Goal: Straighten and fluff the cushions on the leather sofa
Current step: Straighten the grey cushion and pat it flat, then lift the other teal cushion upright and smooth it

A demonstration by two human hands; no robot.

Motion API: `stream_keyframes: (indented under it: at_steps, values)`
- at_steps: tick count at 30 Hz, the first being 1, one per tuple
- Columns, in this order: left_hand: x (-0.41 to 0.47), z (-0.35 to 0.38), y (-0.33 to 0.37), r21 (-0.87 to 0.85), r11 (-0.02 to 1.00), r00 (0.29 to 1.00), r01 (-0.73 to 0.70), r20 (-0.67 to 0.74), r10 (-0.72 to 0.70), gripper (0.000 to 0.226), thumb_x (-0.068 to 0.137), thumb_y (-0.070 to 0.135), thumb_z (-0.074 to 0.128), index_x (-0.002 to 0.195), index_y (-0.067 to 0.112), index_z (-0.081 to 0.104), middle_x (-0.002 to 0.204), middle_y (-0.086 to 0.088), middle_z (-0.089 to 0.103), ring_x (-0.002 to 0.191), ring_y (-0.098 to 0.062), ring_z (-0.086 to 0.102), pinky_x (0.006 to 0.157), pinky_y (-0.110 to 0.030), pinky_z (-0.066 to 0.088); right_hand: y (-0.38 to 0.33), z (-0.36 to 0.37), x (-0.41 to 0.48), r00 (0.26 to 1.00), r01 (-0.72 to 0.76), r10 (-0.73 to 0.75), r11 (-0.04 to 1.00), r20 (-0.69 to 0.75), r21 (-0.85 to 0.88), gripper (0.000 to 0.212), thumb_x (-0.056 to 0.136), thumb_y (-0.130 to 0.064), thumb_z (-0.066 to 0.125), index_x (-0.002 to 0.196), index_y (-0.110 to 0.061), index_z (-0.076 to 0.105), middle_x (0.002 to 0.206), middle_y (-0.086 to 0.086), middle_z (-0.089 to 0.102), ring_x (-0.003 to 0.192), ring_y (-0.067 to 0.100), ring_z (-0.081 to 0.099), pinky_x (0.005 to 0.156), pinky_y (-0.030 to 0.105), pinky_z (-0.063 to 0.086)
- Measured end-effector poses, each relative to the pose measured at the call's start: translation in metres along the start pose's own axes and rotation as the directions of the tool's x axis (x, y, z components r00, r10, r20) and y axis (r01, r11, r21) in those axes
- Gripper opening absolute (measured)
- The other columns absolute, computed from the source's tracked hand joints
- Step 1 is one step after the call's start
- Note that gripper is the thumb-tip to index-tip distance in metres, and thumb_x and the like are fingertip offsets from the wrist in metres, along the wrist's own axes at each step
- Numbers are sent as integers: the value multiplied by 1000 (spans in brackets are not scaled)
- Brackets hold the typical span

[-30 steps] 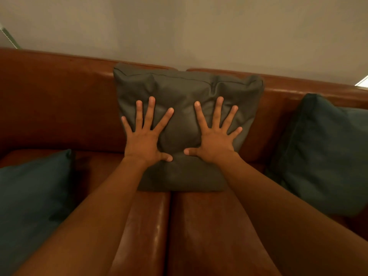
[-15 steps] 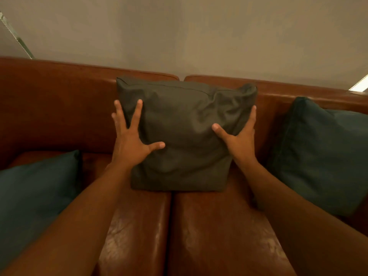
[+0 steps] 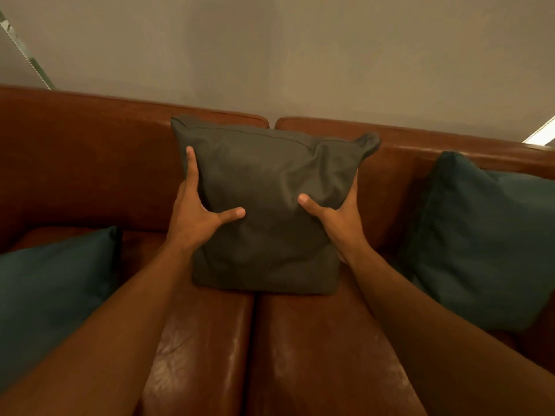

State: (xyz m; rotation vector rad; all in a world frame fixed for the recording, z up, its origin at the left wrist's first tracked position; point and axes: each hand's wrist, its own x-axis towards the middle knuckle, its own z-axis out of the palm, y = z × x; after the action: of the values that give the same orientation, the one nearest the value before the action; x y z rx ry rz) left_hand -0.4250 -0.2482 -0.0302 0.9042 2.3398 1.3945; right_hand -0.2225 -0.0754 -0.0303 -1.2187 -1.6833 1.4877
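A grey-olive cushion (image 3: 270,187) stands upright in the middle of the brown leather sofa (image 3: 90,163), leaning on the backrest over the seam between the two seat pads. My left hand (image 3: 195,214) clasps its left edge, thumb on the front face and fingers along the side. My right hand (image 3: 336,217) clasps its right edge the same way, with most of its fingers hidden behind the cushion. The cushion is squeezed between both hands and its top right corner sticks up in a point.
A dark teal cushion (image 3: 51,295) lies on the left seat. Another dark teal cushion (image 3: 486,244) leans against the backrest at the right. A plain wall (image 3: 300,55) rises behind the sofa. The bare leather seat pads (image 3: 300,355) lie in front.
My hands have left the cushion's front face, where they pressed flat with fingers spread, and moved outward to its two side edges. They now squeeze it inward, and it looks narrower.
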Motion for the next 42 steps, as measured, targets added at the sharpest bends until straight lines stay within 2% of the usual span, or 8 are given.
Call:
stream_keyframes:
  at_steps: [4,8,10,15,21,27,35,42]
  values:
    - [-7,3,5,23,1000,1000,8,20,-8,147,63,39,98,159,54,-13,171,-6,19,155,-27,25,122,-42,27,-10,-7,-2,999,-27,29,997,16,-72,148,45,-71,97,159,-59,4,164,0,37,145,29,48,116,57,44]
    - [-8,-5,8,156,988,991,19,125,-39,135,73,51,88,154,59,-20,173,-9,6,156,-36,21,120,-58,30,-24,-8,-11,998,-57,48,964,-41,-259,142,71,-53,92,165,-40,-13,176,11,-6,162,33,4,126,55,20]
    - [-6,-18,2,265,964,985,12,162,-57,126,79,57,81,149,64,-24,175,-7,0,158,-38,19,118,-64,32,-32,0,-17,992,0,-48,921,-114,-389,138,77,-52,89,166,-32,-15,176,12,-13,162,34,-4,126,60,14]
    - [-7,-63,-22,570,822,976,-14,185,-111,97,96,64,55,154,58,-23,175,-2,-8,160,-37,5,121,-71,13,-49,32,-34,917,171,-393,553,-74,-816,106,92,-31,74,168,-31,1,175,17,-11,161,41,-10,125,64,-2]
    - [-3,-146,-56,745,666,948,-31,233,-216,84,98,73,38,162,48,-11,175,2,-6,161,-32,-2,124,-67,4,-89,93,-54,830,472,-463,285,311,-834,74,98,-25,61,165,-22,30,175,15,10,163,35,1,129,58,2]
    - [9,-232,-60,800,593,923,-87,288,-254,86,96,76,36,165,42,-2,176,-1,1,161,-33,-1,124,-66,2,-130,169,-82,851,525,-212,302,481,-796,73,104,-46,55,167,-27,23,175,11,15,163,31,4,129,57,4]
    - [21,-336,-73,792,605,915,-84,302,-269,88,94,77,42,165,41,6,175,-3,8,160,-35,6,125,-65,7,-182,261,-123,877,455,21,283,480,-844,86,96,-72,52,167,-40,15,176,5,12,163,33,4,123,71,4]
    - [11,-386,-133,767,640,858,39,303,-415,90,91,79,48,165,40,13,172,-8,20,154,-38,27,119,-56,29,-163,324,-147,865,398,141,395,482,-828,97,86,-77,63,165,-39,21,173,7,25,159,34,22,124,66,21]
